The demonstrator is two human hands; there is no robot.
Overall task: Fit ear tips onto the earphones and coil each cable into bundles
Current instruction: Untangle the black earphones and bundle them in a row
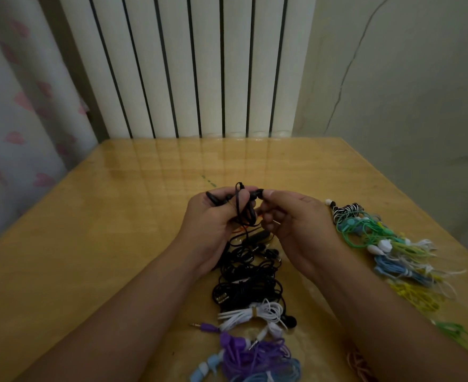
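1. Black earphones [241, 208] are held above the wooden table [117, 230] — their cable hangs downward in loops, one earbud pointing right.
2. Left hand [213, 219] grips the looped cable; right hand [290, 216] pinches the earbud tip.
3. Below lie black tangled cables [249, 277], a white bundle [252, 315] and purple earphones [252, 351] — coloured bundles [384, 244] sit right.

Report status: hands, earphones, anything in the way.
Left hand grips black earphone cable. Right hand pinches black earbud. Loose black earphone pile beneath hands; nothing in the way.
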